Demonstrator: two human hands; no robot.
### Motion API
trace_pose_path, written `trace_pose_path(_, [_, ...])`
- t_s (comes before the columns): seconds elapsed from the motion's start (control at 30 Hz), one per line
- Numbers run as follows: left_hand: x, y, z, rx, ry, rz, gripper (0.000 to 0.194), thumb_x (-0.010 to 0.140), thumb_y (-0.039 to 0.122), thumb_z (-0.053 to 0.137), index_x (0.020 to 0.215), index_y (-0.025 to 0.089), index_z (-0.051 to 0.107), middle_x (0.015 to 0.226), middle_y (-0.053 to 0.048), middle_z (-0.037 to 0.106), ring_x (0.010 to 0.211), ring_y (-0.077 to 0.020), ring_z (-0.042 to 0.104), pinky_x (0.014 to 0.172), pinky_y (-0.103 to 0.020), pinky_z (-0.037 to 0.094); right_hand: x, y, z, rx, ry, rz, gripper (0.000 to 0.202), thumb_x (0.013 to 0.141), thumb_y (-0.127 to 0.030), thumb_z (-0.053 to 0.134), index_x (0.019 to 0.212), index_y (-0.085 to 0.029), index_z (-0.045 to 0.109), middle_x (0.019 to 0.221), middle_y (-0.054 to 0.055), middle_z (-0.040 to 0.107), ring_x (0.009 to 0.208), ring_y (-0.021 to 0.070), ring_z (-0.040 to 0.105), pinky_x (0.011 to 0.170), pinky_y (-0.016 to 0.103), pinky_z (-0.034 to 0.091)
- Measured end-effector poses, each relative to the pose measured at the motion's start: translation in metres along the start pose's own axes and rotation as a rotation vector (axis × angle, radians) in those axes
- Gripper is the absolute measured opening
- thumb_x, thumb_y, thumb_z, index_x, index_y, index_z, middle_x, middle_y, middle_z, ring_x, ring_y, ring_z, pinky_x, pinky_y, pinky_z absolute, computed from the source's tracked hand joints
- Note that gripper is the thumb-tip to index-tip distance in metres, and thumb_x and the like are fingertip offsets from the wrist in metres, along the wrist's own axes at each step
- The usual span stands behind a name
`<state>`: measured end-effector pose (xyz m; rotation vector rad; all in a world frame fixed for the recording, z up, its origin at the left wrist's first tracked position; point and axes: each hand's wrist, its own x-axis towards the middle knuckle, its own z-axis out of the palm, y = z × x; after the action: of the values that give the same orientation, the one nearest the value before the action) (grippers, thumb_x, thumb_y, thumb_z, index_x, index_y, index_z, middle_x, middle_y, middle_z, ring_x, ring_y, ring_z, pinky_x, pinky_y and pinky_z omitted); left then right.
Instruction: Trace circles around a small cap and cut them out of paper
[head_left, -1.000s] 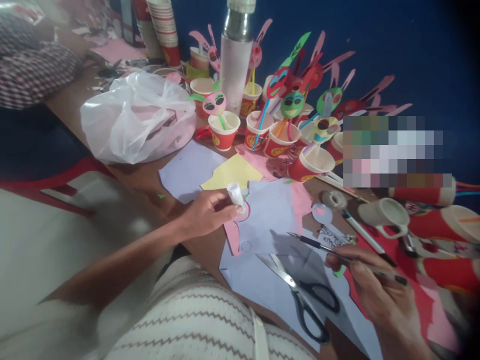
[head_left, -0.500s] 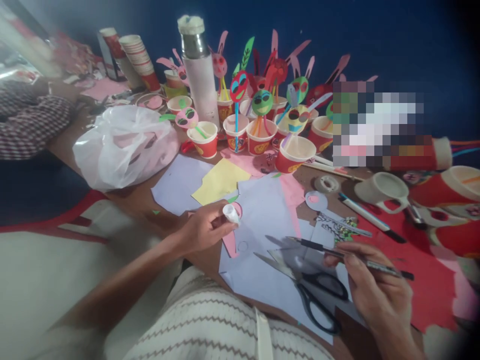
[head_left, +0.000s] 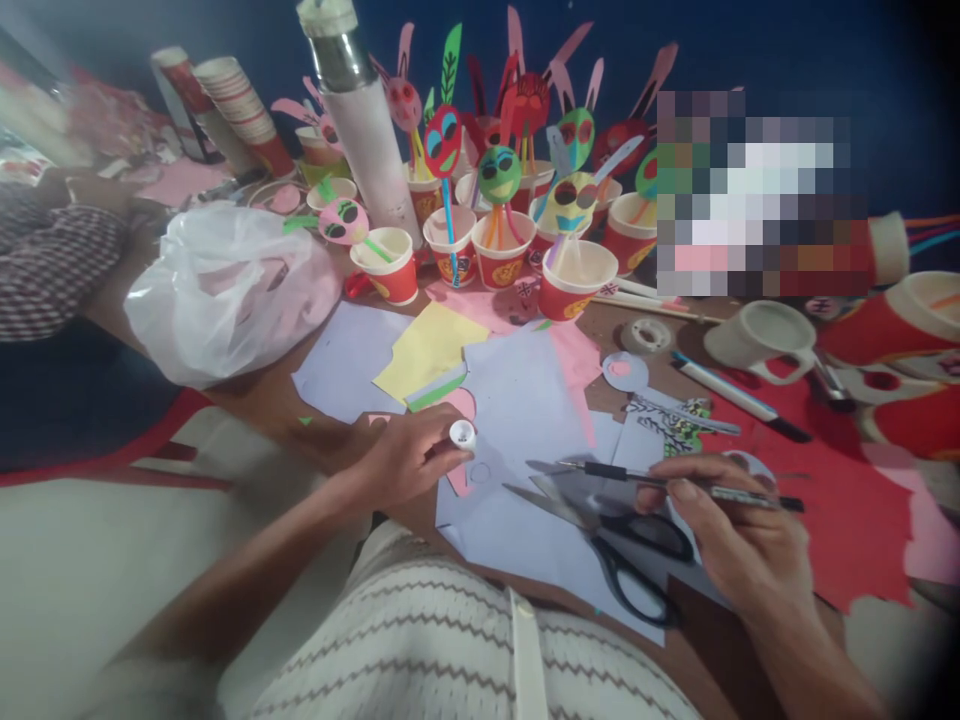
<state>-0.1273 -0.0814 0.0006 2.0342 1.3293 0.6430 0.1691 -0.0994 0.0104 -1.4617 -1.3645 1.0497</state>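
Glue tube [head_left: 462,434] gripped in left hand [head_left: 405,458], body hidden; right hand [head_left: 731,545] pinches pen [head_left: 675,484]

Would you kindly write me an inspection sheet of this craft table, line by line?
Surface: brown table, mostly papered over.
Job's things: small white tube over a pink paper cut-out; pen; lilac paper sheet.
Clutter: black-handled scissors lying open, yellow paper, red paper cups with stick masks, white plastic bag, tape roll, white mug.
Grippers: left hand pinches the tube; right hand holds the pen.
Cables: nothing seen.
Surroundings: blue wall; another person's checked sleeve at far left.
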Motion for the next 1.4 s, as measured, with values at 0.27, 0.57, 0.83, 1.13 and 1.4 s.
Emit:
trace_pose_path(0.27, [0.001, -0.005, 0.003, 0.061, 0.025, 0.023, 0.009, 0.081, 0.024, 0.056, 0.082, 0.016, 0.058, 0.075, -0.002, 0.061, 0.068, -0.0122, 0.056, 0.063, -0.023, 0.045, 0.002, 0.006, -0.002, 0.012, -0.078, -0.021, 0.015, 0.082, -0.038, 0.060, 0.080, -0.024, 0.065, 0.062, -0.001, 0.065, 0.056, 0.0131, 0.063, 0.051, 0.019, 0.051])
trace_pose_path(0.57, [0.001, -0.007, 0.004, 0.123, 0.056, 0.087, 0.015, 0.082, 0.030, 0.057, 0.078, 0.016, 0.059, 0.073, -0.002, 0.062, 0.069, -0.0130, 0.057, 0.064, -0.024, 0.045, -0.002, 0.003, 0.001, -0.027, -0.041, 0.048, 0.017, 0.080, -0.041, 0.061, 0.078, -0.025, 0.065, 0.062, -0.002, 0.064, 0.058, 0.0133, 0.061, 0.054, 0.019, 0.050])
trace_pose_path(0.83, [0.001, 0.000, 0.001, 0.080, 0.015, 0.149, 0.014, 0.085, 0.028, 0.055, 0.079, 0.015, 0.058, 0.070, 0.000, 0.053, 0.066, -0.0110, 0.050, 0.061, -0.022, 0.040, 0.001, 0.007, -0.002, -0.030, -0.077, 0.017, 0.017, 0.079, -0.039, 0.062, 0.076, -0.023, 0.066, 0.062, -0.001, 0.065, 0.057, 0.0143, 0.062, 0.053, 0.021, 0.051])
trace_pose_path(1.13, [0.000, 0.001, -0.004, 0.181, -0.019, 0.133, 0.020, 0.085, 0.036, 0.055, 0.080, 0.018, 0.060, 0.063, 0.004, 0.052, 0.057, -0.0080, 0.047, 0.055, -0.020, 0.033, -0.010, -0.017, 0.009, -0.248, -0.188, -0.371, 0.007, 0.082, -0.022, 0.058, 0.085, -0.025, 0.063, 0.067, -0.001, 0.068, 0.059, 0.0163, 0.066, 0.053, 0.024, 0.053])
trace_pose_path(1.4, [0.002, 0.005, -0.009, 0.211, -0.096, 0.104, 0.022, 0.085, 0.033, 0.057, 0.072, 0.016, 0.059, 0.065, 0.002, 0.059, 0.058, -0.0088, 0.052, 0.053, -0.021, 0.031, -0.006, -0.040, 0.034, -0.427, -0.546, -1.021, 0.022, 0.081, -0.008, 0.053, 0.100, -0.018, 0.059, 0.082, 0.005, 0.073, 0.076, 0.0183, 0.069, 0.069, 0.029, 0.056])
